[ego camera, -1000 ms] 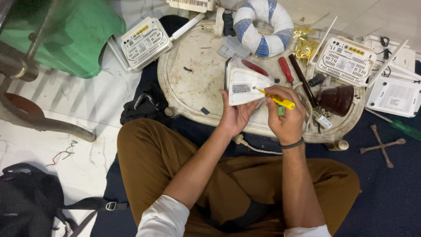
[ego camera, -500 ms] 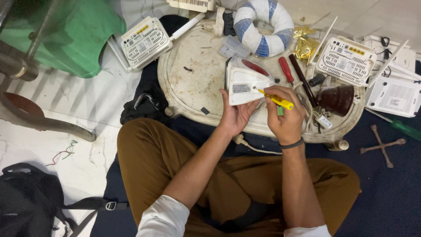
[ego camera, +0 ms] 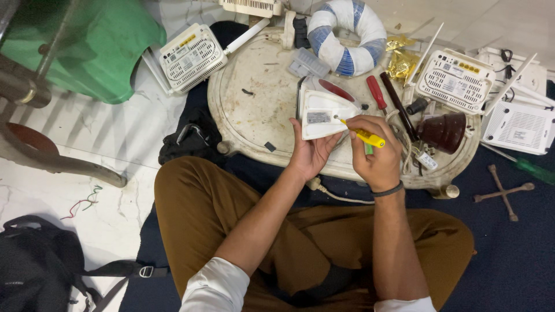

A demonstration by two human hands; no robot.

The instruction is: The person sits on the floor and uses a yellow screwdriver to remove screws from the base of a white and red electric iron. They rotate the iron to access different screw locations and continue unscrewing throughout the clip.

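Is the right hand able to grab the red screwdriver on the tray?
Probably yes, once freed: the red screwdriver lies uncovered just beyond the right hand, but that hand's grip is full with a yellow screwdriver.

The left hand (ego camera: 309, 153) holds a white router (ego camera: 324, 112) while the right hand (ego camera: 376, 156) apparently presses a yellow screwdriver (ego camera: 363, 134) into it.

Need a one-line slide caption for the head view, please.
Left hand holds a white router; right hand drives a yellow screwdriver into it.
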